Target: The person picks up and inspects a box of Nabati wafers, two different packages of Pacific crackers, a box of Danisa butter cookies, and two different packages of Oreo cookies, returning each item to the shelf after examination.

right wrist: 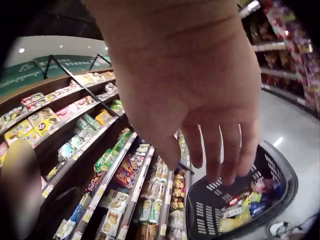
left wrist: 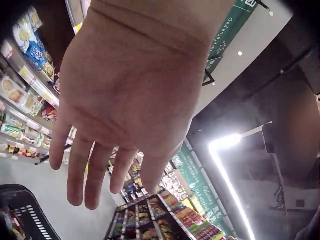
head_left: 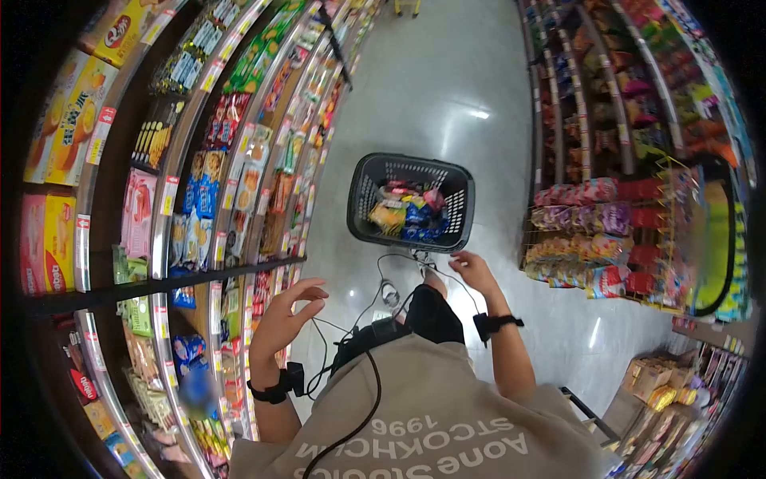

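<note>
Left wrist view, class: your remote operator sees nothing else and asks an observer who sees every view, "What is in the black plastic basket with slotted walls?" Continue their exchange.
Observer: A jumble of shiny, colourful snack packets, blue and yellow among them, lies in the basket.
Operator: Does the person's bare right hand hold anything?
Observer: Nothing that I can see, in the head or right wrist view.
Operator: Is anything worn on that arm?
Observer: Yes, a black strap around the wrist.
</note>
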The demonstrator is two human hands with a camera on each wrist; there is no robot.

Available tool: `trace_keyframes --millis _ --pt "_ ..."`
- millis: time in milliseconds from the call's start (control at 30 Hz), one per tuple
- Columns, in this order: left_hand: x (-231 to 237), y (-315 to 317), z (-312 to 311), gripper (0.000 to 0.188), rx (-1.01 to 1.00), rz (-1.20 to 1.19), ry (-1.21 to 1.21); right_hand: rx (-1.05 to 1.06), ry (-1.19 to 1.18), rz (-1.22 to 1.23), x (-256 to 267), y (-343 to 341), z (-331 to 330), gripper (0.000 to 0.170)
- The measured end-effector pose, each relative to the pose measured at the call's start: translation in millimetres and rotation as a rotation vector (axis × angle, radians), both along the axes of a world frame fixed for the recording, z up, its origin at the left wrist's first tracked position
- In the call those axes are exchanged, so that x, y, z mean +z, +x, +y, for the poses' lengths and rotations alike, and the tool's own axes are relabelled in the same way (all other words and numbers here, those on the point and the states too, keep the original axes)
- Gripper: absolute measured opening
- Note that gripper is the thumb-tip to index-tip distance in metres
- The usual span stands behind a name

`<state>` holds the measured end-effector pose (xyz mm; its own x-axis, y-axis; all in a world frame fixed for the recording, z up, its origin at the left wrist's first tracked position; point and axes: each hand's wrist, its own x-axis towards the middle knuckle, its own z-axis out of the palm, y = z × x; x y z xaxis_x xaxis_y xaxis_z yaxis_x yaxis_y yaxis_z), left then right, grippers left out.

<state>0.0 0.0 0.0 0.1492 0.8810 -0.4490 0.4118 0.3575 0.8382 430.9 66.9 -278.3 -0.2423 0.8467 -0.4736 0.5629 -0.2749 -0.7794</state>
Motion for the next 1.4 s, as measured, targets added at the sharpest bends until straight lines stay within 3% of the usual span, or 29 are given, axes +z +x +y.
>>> trace_keyframes --millis 67,100,200,300,500,600,633,767,833,867,900,933,967,1000,1033,1067,1100,1200,1267,1300,1333,1367,1400 --pt "9.7 6.9 -12.9 0.040 0.065 0.007 -0.017 -0.221 -0.245 0.329 7.9 -11.4 15.8 0.037" --pt "5.0 -4.9 19.6 0.040 0.085 0.044 -0.140 -0.271 -0.413 0.341 -28.1 -37.5 23.3 0.036" --pt "-9.7 7.7 67.7 0.039 0.145 0.032 -0.141 -0.363 -0.506 0.320 -106.6 -36.6 105.6 0.030" --pt "-15.8 15.1 101.6 0.038 0.192 0.054 -0.207 -0.484 -0.678 0.265 -156.3 -45.8 143.0 0.024" --pt "-73.9 15.2 138.0 0.037 0.357 0.100 -0.395 -0.459 -0.775 0.156 -259.0 -63.4 199.9 0.019" --pt "-95.7 22.9 139.7 0.037 0.447 0.127 -0.556 -0.343 -0.771 0.072 -346.7 -59.4 215.5 0.021" --pt "-105.8 18.2 128.7 0.038 0.315 0.198 -0.543 -0.259 -0.729 0.001 -359.1 -58.7 231.7 0.021" --pt "-120.4 22.9 145.5 0.037 0.474 0.191 -0.757 -0.118 -0.672 -0.245 -447.0 -45.1 272.5 0.033" --pt "-130.6 22.8 138.6 0.035 0.560 0.203 -0.749 -0.087 -0.675 -0.301 -514.6 -38.9 270.8 0.020" --pt "-136.3 23.7 135.5 0.035 0.594 0.216 -0.784 0.132 -0.665 -0.245 -534.6 -36.8 275.9 0.021" --pt "-142.6 23.2 130.3 0.035 0.628 0.234 -0.809 0.111 -0.651 -0.207 -529.1 -41.4 277.3 0.044" --pt "-147.8 13.1 100.8 0.033 0.429 0.344 -0.762 -0.075 -0.668 -0.271 -507.1 -60.6 291.3 0.044" --pt "-156.1 17.7 109.5 0.031 0.338 0.347 -0.709 -0.161 -0.653 -0.275 -513.7 -68.8 301.4 0.043" --pt "-168.7 14.4 69.8 0.037 0.739 0.076 -0.817 -0.223 -0.634 -0.260 -534.7 -68.3 300.2 0.041" --pt "-173.2 11.1 81.0 0.037 0.314 0.332 -0.863 -0.281 -0.614 -0.236 -558.1 -67.6 297.1 0.040" --pt "-170.3 21.6 110.1 0.042 0.196 0.321 -0.931 -0.339 -0.593 -0.208 -580.7 -67.4 294.0 0.039" --pt "-176.5 14.2 65.5 0.039 0.128 0.452 -0.930 -0.387 -0.571 -0.177 -603.5 -66.4 291.0 0.038" --pt "-195.5 39.9 117.0 0.033 0.620 0.170 -0.955 -0.489 -0.494 -0.066 -685.6 -55.6 267.5 0.036" --pt "-207.1 43.8 112.5 0.035 0.403 0.356 -0.997 -0.493 -0.469 0.058 -749.2 -38.3 238.9 0.036" --pt "-204.8 44.5 111.8 0.035 0.296 0.452 -1.009 -0.434 -0.676 0.075 -733.2 -37.7 243.7 0.041" --pt "-202.3 45.2 124.7 0.035 0.141 0.486 -0.974 -0.514 -0.625 0.481 -709.7 -38.8 226.0 0.036" --pt "-195.6 46.2 135.4 0.034 -0.008 0.520 -0.926 -0.649 -0.679 0.478 -643.6 -57.6 241.2 0.034" --pt "-189.3 45.7 130.5 0.034 0.025 0.486 -0.897 -0.794 -0.722 0.476 -575.0 -77.3 256.9 0.034"
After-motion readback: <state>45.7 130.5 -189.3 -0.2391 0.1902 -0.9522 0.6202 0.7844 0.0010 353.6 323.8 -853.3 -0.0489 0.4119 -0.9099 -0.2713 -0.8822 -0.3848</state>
